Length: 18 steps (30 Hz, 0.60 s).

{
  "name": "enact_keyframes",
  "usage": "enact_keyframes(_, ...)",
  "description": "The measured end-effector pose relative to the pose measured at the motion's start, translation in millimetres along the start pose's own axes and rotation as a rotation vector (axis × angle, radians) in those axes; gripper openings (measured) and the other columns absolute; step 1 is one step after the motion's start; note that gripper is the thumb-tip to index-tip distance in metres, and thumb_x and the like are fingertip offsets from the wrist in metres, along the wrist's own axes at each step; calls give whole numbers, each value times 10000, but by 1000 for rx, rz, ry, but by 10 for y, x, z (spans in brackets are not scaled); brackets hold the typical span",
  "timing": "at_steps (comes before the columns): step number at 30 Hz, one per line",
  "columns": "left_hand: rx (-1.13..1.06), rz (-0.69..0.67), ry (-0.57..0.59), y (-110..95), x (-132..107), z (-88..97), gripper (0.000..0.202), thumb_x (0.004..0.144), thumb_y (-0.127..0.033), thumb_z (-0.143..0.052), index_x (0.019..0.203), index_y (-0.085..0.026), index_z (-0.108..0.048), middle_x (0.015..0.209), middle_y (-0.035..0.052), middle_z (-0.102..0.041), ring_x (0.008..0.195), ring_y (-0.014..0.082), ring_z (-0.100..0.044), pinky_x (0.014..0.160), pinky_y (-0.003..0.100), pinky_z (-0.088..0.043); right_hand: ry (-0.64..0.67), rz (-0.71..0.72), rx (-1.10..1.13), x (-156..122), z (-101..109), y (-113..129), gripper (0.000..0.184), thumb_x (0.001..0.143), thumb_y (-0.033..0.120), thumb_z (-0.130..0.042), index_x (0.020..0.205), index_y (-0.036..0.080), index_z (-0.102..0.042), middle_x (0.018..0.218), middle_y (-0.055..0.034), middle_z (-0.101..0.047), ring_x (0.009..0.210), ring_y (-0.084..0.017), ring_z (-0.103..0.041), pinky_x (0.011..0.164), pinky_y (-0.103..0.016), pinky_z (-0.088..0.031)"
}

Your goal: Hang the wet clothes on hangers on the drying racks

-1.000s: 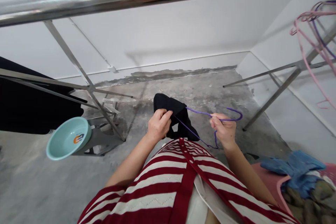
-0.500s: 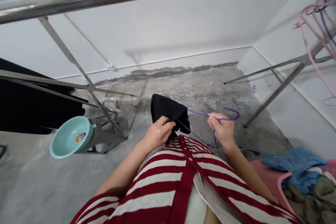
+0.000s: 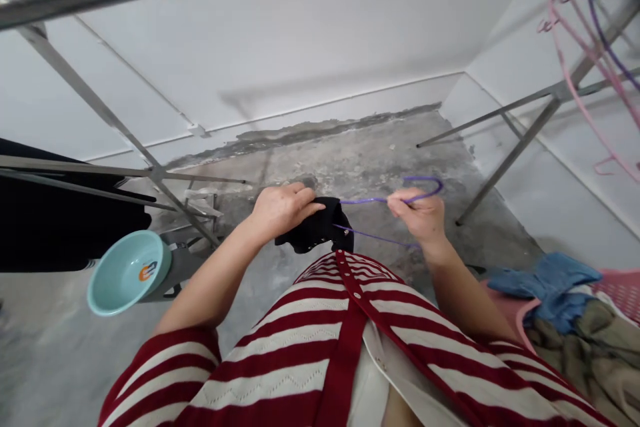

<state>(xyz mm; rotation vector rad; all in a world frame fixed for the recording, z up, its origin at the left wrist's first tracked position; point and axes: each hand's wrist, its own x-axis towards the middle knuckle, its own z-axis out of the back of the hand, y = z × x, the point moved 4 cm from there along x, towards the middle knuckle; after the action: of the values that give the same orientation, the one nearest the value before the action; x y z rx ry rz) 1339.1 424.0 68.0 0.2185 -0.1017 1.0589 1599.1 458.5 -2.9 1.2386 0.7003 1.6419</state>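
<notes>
My left hand (image 3: pixel 283 210) grips a bunched black cloth garment (image 3: pixel 320 227) low in front of my chest, covering its upper part. My right hand (image 3: pixel 417 217) pinches a thin purple wire hanger (image 3: pixel 385 200) between thumb and fingers. The hanger's two arms run left from that hand, and their ends disappear into the black garment. The hook curves up and back, just past my right hand. My red-and-white striped cardigan fills the bottom of the view, below both hands.
A steel rail crosses overhead, and metal rack legs stand on both sides. A teal basin (image 3: pixel 127 272) hangs at left beside black clothing (image 3: pixel 60 220). A pink basket (image 3: pixel 620 293) holding blue and olive clothes sits at lower right. Pink and purple hangers (image 3: pixel 585 27) hang upper right.
The black garment is bunched smaller and sits lower, with my left hand now on top of it. More of the hanger is inside the cloth. My right hand has moved slightly left.
</notes>
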Motion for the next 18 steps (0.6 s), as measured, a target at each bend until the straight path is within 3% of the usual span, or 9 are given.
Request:
enact_keyframes(4,-15,129,-8,191,103,69,378,912,-477,-421,822,-192,-651,743,37,-656,629,145,-580,515,241,-292,-543,-73,-17,181,290,-430,228,873,363,-479,848,187,-621,775,-49,-643,725,-141,-600,701,-275,-467)
enact_keyframes(7,-37,233,-56,288,83,179,348,898,-457,-454,805,-189,-655,704,27,-649,656,154,-595,539,243,-313,-784,-180,85,19,401,-845,230,864,381,-485,896,174,-582,867,-62,-638,699,-121,-591,694,-266,-473)
enact_keyframes(11,-59,277,-90,288,5,263,314,880,-447,-481,816,-203,-667,745,22,-671,697,156,-610,554,237,-330,-656,-390,177,-378,207,-1198,257,819,424,-516,841,172,-557,686,12,-597,539,-95,-538,556,-236,-448)
enact_keyframes(13,-78,300,-86,283,-25,280,299,870,-441,-494,813,-208,-673,756,22,-678,693,158,-610,548,239,-328,-626,-487,291,-511,90,-1290,277,816,451,-487,879,184,-523,695,24,-597,536,-85,-548,537,-219,-448)
enact_keyframes(16,-147,334,-110,302,-54,317,316,861,-449,-489,795,-200,-672,719,21,-664,677,158,-605,557,241,-340,-684,-604,518,-538,6,-1349,273,803,471,-453,871,206,-454,762,17,-609,600,-80,-595,555,-209,-477)
enact_keyframes(18,-207,343,-132,310,-64,349,333,857,-460,-482,792,-193,-670,699,15,-653,658,147,-593,562,237,-349,-561,-657,601,-473,-77,-1302,264,757,445,-527,846,204,-462,742,18,-619,586,-81,-601,554,-209,-485)
